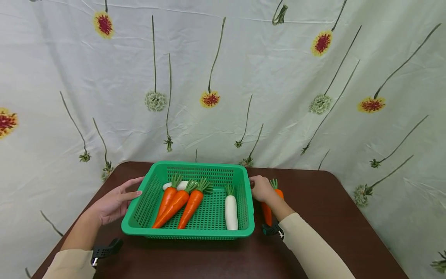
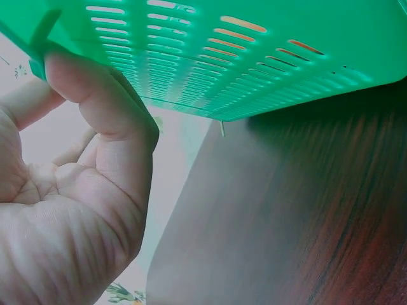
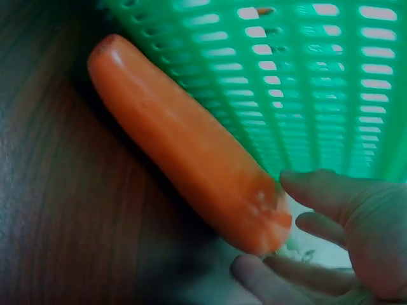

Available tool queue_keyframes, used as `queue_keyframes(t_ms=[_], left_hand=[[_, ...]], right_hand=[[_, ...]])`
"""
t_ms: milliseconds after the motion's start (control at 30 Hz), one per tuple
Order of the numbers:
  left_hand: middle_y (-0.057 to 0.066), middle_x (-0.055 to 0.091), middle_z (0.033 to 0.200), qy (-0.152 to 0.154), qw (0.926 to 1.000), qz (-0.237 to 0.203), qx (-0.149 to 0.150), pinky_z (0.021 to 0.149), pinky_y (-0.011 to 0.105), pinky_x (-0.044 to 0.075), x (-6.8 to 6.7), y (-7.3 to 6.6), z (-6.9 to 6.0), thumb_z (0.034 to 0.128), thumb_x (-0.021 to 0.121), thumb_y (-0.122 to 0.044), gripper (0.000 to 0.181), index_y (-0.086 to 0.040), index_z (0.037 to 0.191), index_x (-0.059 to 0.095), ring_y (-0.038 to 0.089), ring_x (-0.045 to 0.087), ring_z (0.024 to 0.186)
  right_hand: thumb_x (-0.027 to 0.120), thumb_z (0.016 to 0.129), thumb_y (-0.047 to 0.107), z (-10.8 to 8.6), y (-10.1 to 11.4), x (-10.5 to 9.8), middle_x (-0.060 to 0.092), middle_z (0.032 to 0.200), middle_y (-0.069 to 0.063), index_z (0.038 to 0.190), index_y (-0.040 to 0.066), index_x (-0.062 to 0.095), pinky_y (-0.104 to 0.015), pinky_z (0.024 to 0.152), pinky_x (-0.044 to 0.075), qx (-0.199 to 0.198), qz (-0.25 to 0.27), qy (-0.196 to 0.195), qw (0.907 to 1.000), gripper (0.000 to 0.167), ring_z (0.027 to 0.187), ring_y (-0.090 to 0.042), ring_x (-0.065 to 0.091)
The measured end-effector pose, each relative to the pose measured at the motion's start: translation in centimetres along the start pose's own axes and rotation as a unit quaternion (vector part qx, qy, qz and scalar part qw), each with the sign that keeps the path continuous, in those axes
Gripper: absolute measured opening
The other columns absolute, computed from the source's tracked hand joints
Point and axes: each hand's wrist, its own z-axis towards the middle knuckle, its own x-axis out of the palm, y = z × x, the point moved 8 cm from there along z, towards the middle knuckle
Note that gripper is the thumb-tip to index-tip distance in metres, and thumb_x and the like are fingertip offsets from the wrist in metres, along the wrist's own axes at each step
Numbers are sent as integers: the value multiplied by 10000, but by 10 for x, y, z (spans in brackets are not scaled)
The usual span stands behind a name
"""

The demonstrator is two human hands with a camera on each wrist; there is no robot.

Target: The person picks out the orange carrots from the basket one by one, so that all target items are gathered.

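Item one: the loose carrot (image 3: pixel 181 143) lies on the table (image 1: pixel 331 217), close outside the 3 o'clock wall of the green basket (image 1: pixel 188 232); contact with that wall cannot be confirmed. In the head view its long axis runs from leafy end just past 12 to tip just past 6.

Governing relation: your right hand (image 1: pixel 265 188) is the nearer, at the leafy end. In the right wrist view the carrot's body extends toward 10 o'clock from your fingers (image 3: pixel 254 273). These are spread, thumb on one side of the crown and fingers on the other; no firm hold is evident, and light contact cannot be ruled out.

Your left hand (image 1: pixel 113 203) is at the basket's 9 o'clock side, well apart from the loose carrot, its fingers loosely spread, the thumb touching the rim.

Basket contents: three orange carrots (image 1: pixel 177 205) toward 9 o'clock, leafy ends toward 1; a white radish (image 1: pixel 231 212) toward 3, greens at 12; a second white vegetable (image 1: pixel 182 185), partly covered, toward 10.

Beyond, at 12 o'clock, hangs a floral cloth (image 1: pixel 261 58).
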Motion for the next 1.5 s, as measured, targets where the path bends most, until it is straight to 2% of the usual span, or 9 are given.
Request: queue_keyframes(t_ms=[200,333,433,533,600,700,800,1133,1500], left_hand=[[30,740,1220,127,9998,-51,121,897,495,615,3,-1,-1,1097,460,-104,607,-234,1592,133,258,760,1040],[18,745,1213,44,10000,-43,77,899,484,617,2,0,-1,1096,465,-107,633,-219,1601,100,248,761,1037],[7,747,1205,-22,10000,-39,43,900,476,618,1,0,-1,1094,471,-109,648,-212,1608,91,239,762,1036],[6,744,1208,-36,10000,-53,33,905,475,617,1,1,-2,1093,474,-109,649,-211,1611,96,238,760,1041],[0,744,1207,-65,10000,-47,10,907,474,617,1,1,-2,1092,479,-110,647,-216,1608,103,233,759,1043],[2,740,1214,-76,10000,-57,12,910,477,615,1,0,-2,1090,486,-113,647,-223,1605,111,236,757,1048],[11,737,1220,-38,9999,-82,54,906,478,617,1,-1,-3,1090,485,-114,622,-234,1591,136,241,756,1050],[5,735,1211,-91,9999,-57,18,899,470,623,1,-1,-2,1091,488,-121,643,-220,1602,110,234,758,1038],[2,735,1202,-89,9999,-68,15,894,459,625,-1,1,1,1089,490,-117,642,-223,1604,122,224,760,1028]], right_hand=[[556,996,12,4,-1,11,549,712,-50,1225,81,711,-284,607,395,182,8,313,9993,285,575,-164,397],[594,965,3,4,-6,15,469,638,-9,1351,78,661,-276,535,379,529,516,486,9961,398,506,-147,311],[619,946,-1,3,-6,15,511,637,-22,1309,87,689,-269,518,389,591,791,505,9938,380,497,-143,329],[653,931,20,2,-6,11,634,749,-56,1259,96,715,-283,538,443,548,1001,421,9926,342,548,-174,468],[686,922,49,2,-7,6,714,931,-100,1264,85,712,-307,587,511,508,1126,334,9918,344,690,-209,599],[720,927,94,1,-12,-3,697,1215,-175,1321,68,679,-367,708,621,534,1482,305,9870,397,962,-291,695],[723,933,103,-1,-20,-13,639,1346,-203,1337,77,675,-402,807,646,654,1884,321,9794,407,1076,-311,691],[737,919,132,-17,-48,-51,629,1385,-215,1385,90,645,-446,930,616,777,2684,334,9596,477,1047,-250,705],[715,944,129,-32,-87,-84,625,1377,-233,1444,50,574,-412,906,627,754,2870,162,9548,526,958,-246,737]])
